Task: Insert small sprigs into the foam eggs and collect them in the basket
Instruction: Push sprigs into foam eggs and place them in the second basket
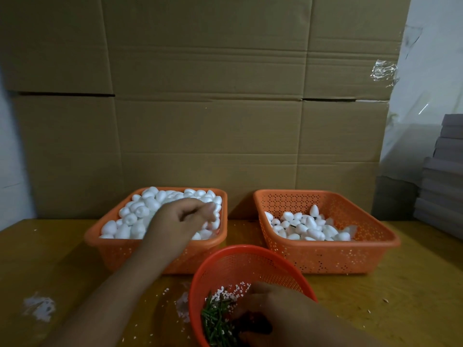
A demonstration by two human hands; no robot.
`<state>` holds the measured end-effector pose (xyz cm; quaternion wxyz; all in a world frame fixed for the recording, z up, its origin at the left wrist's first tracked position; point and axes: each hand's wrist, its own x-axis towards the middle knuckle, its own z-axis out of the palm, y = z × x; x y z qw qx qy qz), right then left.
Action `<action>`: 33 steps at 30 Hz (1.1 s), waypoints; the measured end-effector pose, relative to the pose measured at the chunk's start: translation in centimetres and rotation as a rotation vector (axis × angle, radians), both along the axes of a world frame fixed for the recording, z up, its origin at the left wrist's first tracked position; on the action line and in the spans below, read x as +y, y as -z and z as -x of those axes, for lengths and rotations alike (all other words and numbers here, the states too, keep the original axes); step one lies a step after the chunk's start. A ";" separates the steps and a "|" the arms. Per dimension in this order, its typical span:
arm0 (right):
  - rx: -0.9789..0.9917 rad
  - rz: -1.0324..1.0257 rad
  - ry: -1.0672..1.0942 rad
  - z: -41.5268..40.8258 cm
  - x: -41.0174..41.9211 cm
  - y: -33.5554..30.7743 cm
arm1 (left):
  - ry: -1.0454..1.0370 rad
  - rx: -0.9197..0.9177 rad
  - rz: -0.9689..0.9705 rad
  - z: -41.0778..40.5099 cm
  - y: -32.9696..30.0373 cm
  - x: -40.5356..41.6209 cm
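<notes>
A rectangular orange basket (117,251) on the left is heaped with white foam eggs (135,214). My left hand (184,217) reaches over this heap with fingers curled down among the eggs; whether it holds one is blurred. A second orange basket (325,256) on the right holds a shallower layer of foam eggs (305,227). In front, a round orange bowl basket (240,264) contains short green sprigs (216,321) and white foam crumbs. My right hand (273,311) is inside this bowl, fingers curled down beside the sprigs; its fingertips are hidden.
The baskets stand on a yellowish wooden table (50,266) scattered with foam crumbs (38,306). A wall of flattened cardboard (213,108) rises behind. Grey stacked boxes (443,176) sit at the right edge.
</notes>
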<state>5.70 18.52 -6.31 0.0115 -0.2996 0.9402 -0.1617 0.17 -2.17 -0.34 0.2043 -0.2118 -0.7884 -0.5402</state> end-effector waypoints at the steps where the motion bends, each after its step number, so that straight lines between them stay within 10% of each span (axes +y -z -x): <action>1: 0.000 0.009 0.002 0.0 0.1 0.0 | 0.091 -0.029 -0.015 -1.0 -0.2 1.1; 13: -0.056 -0.104 -0.043 0.4 -0.2 0.8 | 0.358 -0.529 -0.107 -2.1 4.4 4.7; 26: -0.194 -0.249 -0.079 1.0 0.0 2.4 | 0.343 -0.495 -0.228 -2.0 4.3 5.2; 33: -0.121 0.050 0.140 -0.3 -0.3 -0.4 | 0.353 -0.491 -0.216 -1.6 4.6 5.0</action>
